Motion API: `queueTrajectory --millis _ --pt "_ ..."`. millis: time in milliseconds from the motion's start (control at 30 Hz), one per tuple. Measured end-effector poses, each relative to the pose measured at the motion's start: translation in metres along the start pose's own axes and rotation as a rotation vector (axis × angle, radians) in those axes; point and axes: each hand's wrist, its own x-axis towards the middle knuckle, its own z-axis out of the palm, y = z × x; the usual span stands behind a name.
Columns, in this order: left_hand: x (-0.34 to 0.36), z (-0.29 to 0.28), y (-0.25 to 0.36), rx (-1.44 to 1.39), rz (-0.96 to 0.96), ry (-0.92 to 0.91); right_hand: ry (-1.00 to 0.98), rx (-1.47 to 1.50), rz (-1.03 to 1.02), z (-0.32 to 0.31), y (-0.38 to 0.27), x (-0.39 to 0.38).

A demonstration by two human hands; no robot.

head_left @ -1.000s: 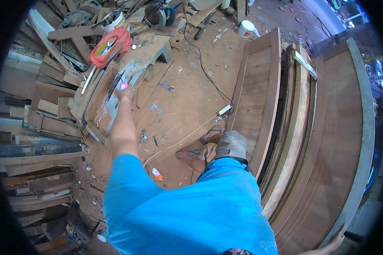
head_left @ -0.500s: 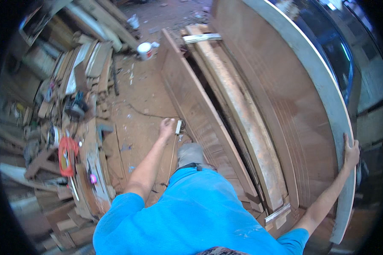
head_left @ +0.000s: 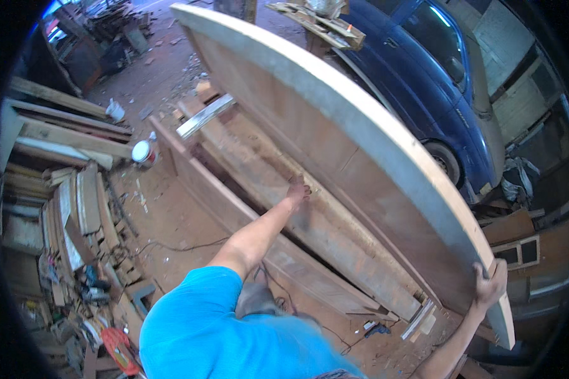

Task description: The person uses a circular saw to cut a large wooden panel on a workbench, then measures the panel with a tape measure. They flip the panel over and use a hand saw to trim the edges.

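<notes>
A large brown wooden panel (head_left: 373, 183) with a pale edge stands tilted on its long side across the view. My right hand (head_left: 490, 284) is closed around the panel's edge at the near right end. My left hand (head_left: 299, 191) reaches over a long worn wooden beam (head_left: 335, 230), fingers apart and nothing in them; whether it touches the wood behind it I cannot tell. A second, lower brown panel (head_left: 218, 196) stands along the beam's left side. Pale crosspieces lie over the beam's far end (head_left: 205, 115) and its near end (head_left: 417, 321).
A blue car (head_left: 417, 82) stands beyond the panel. Stacked boards (head_left: 85, 208) and an orange-red tool (head_left: 120, 350) line the left side. A white bucket (head_left: 143, 153), a loose cable (head_left: 177, 246) and a blue-black power tool (head_left: 378, 329) are on the floor.
My left hand has moved from beside my body out over the beam. My right hand still grips the panel's edge. The view has swung right, showing more of the car.
</notes>
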Motion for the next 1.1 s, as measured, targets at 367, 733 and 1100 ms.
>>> queueTrajectory --millis 367,733,1100 --pt "0.142 0.062 -0.022 -0.548 -0.183 -0.052 0.015 0.026 0.036 -0.018 -0.032 -0.045" --pt "0.091 0.03 -0.031 -0.725 0.017 -0.038 0.14 0.033 -0.048 -0.054 -0.01 -0.041" --pt "-0.19 -0.037 -0.025 -0.592 -0.141 0.119 -0.072 0.154 0.129 -0.122 0.061 -0.018"
